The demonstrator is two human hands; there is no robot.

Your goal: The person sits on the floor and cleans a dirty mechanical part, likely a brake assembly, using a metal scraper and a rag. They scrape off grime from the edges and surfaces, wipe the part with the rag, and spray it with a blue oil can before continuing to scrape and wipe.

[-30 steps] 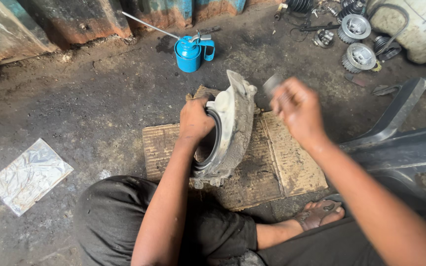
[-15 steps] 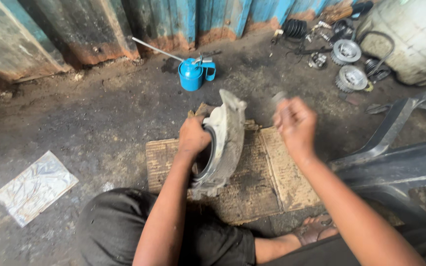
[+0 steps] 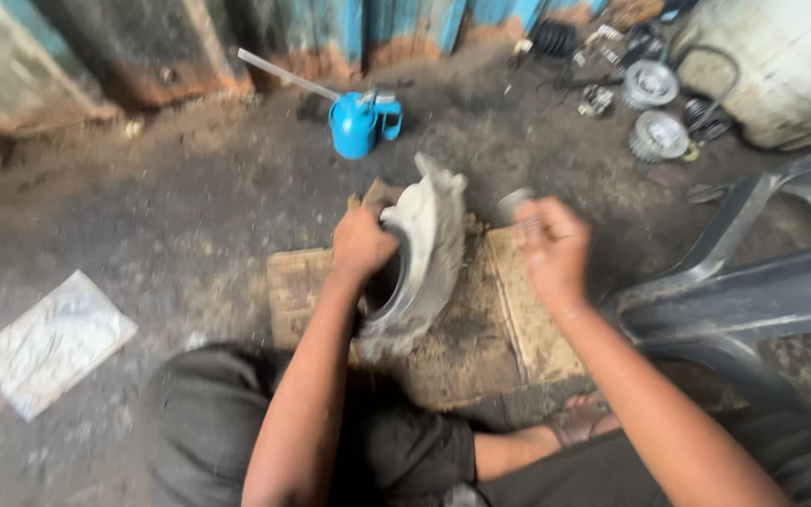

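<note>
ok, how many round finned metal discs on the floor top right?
2: one finned disc nearer the blue wall, the second disc just below it, beside the pale drum. Clutter there may hide more.

both hands: left hand (image 3: 360, 242) clenched, right hand (image 3: 550, 246) raised, fisted.

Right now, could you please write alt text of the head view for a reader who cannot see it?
Seen from above, the left hand grips a grey metal housing standing on edge on a wooden board, while the right hand holds a small blurred object beside it. A blue oil can stands behind on the dirty floor.
</note>
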